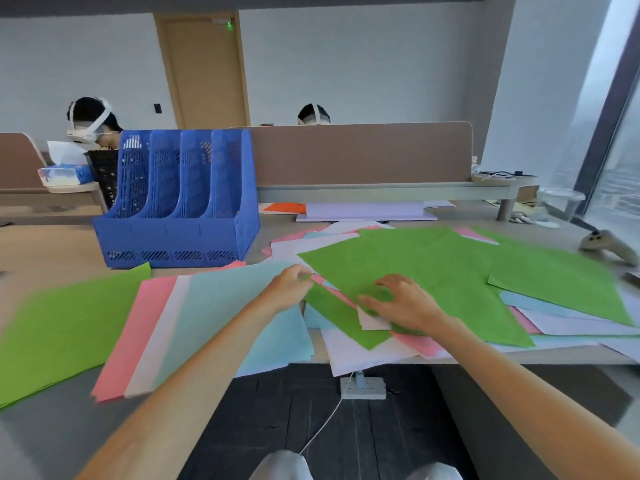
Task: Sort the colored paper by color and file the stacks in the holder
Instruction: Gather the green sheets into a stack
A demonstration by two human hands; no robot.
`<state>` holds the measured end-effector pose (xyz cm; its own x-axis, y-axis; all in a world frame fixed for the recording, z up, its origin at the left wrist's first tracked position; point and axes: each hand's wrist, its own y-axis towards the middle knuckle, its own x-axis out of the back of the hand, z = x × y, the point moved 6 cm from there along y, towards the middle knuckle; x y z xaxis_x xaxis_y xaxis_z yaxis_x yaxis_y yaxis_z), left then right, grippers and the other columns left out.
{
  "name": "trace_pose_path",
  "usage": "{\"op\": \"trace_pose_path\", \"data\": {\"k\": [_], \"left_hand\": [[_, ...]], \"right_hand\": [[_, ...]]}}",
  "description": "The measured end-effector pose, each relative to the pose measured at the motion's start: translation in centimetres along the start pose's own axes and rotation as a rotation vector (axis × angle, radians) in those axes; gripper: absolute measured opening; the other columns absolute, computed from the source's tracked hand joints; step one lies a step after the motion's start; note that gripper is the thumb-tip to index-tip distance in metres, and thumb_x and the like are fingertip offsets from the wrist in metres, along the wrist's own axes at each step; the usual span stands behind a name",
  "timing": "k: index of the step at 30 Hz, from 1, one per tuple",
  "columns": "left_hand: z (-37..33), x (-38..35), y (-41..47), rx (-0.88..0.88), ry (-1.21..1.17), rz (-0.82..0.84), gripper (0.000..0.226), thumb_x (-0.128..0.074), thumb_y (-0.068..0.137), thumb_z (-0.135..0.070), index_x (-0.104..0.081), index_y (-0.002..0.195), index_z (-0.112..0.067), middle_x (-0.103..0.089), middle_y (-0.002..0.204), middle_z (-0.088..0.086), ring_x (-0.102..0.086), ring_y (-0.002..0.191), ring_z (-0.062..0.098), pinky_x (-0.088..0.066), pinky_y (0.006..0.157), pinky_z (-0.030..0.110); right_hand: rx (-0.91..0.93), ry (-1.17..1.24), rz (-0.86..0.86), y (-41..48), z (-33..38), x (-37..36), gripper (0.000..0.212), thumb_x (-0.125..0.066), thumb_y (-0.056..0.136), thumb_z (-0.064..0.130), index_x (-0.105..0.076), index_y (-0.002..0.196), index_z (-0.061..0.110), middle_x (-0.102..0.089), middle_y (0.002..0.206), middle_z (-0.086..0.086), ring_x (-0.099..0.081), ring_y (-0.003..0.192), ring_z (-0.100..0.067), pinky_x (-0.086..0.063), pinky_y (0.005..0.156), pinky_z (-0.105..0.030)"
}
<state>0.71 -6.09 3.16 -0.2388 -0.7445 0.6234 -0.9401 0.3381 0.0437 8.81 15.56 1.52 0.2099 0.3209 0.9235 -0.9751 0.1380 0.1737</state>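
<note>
A loose spread of green, pink, white and light blue sheets covers the desk's right half. On top lies a large green sheet (415, 271). My left hand (289, 287) pinches its near left corner. My right hand (403, 303) rests on the same sheet with fingers spread, beside a small white corner. To the left lie sorted stacks: green (59, 327), pink (138, 330), white (157, 327) and light blue (242, 313). The blue file holder (180, 233) stands empty at the back left.
Orange and lavender paper (363, 211) lie at the back under a shelf and brown divider. A grey controller (609, 247) sits at the right edge. Two people wearing headsets sit behind the divider. A tissue box and black mesh bin stand behind the holder.
</note>
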Motion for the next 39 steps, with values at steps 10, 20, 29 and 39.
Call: {"op": "trace_pose_path", "data": {"k": [10, 20, 29, 39], "left_hand": [[-1.8, -6.1, 3.7, 0.167, -0.441, -0.014, 0.051, -0.056, 0.090, -0.017, -0.038, 0.137, -0.009, -0.055, 0.129, 0.010, -0.050, 0.120, 0.025, -0.039, 0.107, 0.040], [-2.4, -7.5, 4.4, 0.189, -0.408, -0.086, 0.087, -0.057, 0.081, 0.002, -0.010, 0.152, -0.013, -0.029, 0.153, 0.012, -0.032, 0.138, 0.031, -0.033, 0.111, 0.046], [-2.9, -8.0, 6.0, 0.044, -0.185, -0.095, 0.093, -0.047, 0.070, 0.000, -0.012, 0.151, -0.028, -0.033, 0.153, 0.005, -0.036, 0.137, 0.030, -0.034, 0.110, 0.051], [-2.5, -7.1, 5.3, 0.014, -0.025, -0.210, 0.061, -0.059, 0.083, -0.012, -0.033, 0.138, -0.010, -0.042, 0.141, 0.011, -0.036, 0.132, 0.028, -0.039, 0.103, 0.041]], "right_hand": [[0.240, -0.281, -0.151, -1.5, 0.1, 1.6, 0.039, -0.051, 0.087, 0.010, -0.056, 0.126, 0.015, -0.068, 0.108, -0.004, -0.066, 0.081, -0.021, -0.056, 0.072, -0.032], [0.025, 0.223, -0.201, -2.5, -6.0, 4.9, 0.057, -0.043, 0.091, 0.063, -0.063, 0.122, 0.020, -0.067, 0.121, 0.004, -0.066, 0.097, -0.011, -0.052, 0.090, -0.031], [-0.492, -0.223, -0.107, -1.8, -19.1, 5.3, 0.092, -0.043, 0.081, 0.078, -0.025, 0.150, 0.020, -0.030, 0.153, -0.018, -0.041, 0.134, -0.033, -0.034, 0.110, -0.053], [-0.362, -0.458, -0.330, -1.8, -16.0, 6.5, 0.021, -0.045, 0.093, 0.013, -0.064, 0.102, 0.013, -0.060, 0.075, -0.002, -0.053, 0.078, -0.022, -0.037, 0.076, -0.034]]}}
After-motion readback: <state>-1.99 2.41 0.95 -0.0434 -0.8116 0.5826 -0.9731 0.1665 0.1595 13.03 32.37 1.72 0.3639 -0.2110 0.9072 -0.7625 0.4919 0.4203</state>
